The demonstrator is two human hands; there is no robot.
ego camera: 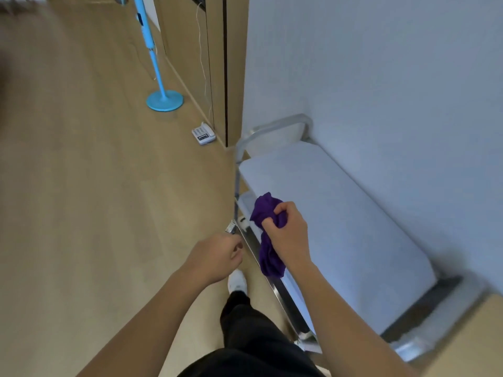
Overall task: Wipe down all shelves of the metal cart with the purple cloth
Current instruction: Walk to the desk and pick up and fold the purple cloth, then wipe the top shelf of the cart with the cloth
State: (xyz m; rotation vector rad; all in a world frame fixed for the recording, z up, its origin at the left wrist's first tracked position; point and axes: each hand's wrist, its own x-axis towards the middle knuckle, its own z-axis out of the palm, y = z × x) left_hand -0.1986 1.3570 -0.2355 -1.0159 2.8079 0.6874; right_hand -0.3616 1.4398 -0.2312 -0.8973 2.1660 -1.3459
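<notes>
Two hands are in play at the near edge of the metal cart (272, 284), which stands against a pale wall with its top shelf (340, 221) bare and nothing resting on it. The right hand (285, 235) has its grip closed around the purple cloth (268, 257), bunched into a wad with a tail hanging down over the cart's front rail — the cloth is above the shelf edge, not yet pressed flat on it. The left hand (217, 257) hovers just beside the cart's front corner, fingers curled loosely and holding nothing that can be made out. A lower shelf shows only as a sliver beneath the top one, and whether anything lies on it cannot be told. To wipe well, the cloth would probably serve better opened out under a flat palm than wadded, drawn in overlapping strokes from the wall side toward the front — with the left hand steadying the frame so the cart does not roll. Further off on the wooden floor stand a blue mop (160, 85) and a white telephone (203, 133), well apart from the work.
</notes>
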